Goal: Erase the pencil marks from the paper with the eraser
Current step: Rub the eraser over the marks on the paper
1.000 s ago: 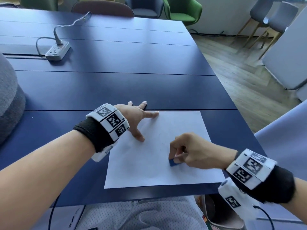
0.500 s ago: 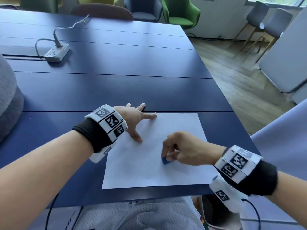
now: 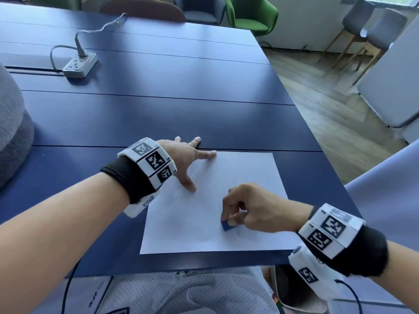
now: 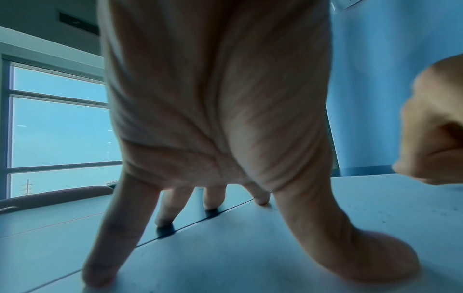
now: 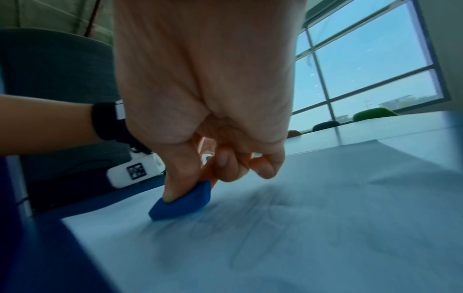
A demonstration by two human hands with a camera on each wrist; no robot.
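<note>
Head view: the paper (image 3: 210,200) was pinned by the left hand (image 3: 183,159), fingers spread flat, to prevent slipping. Right-wrist view: the eraser (image 5: 183,202) was pinched in the right hand (image 5: 205,99), pressed beside remaining marks (image 5: 250,224).

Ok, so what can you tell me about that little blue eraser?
The eraser is a small, solid blue block with soft, rounded edges, rubbery-looking. It is tilted, with one low edge pressed on the white paper, next to faint grey pencil marks. The right hand pinches it from above with thumb and fingers, hiding most of its top. Nothing else touches it.
</note>
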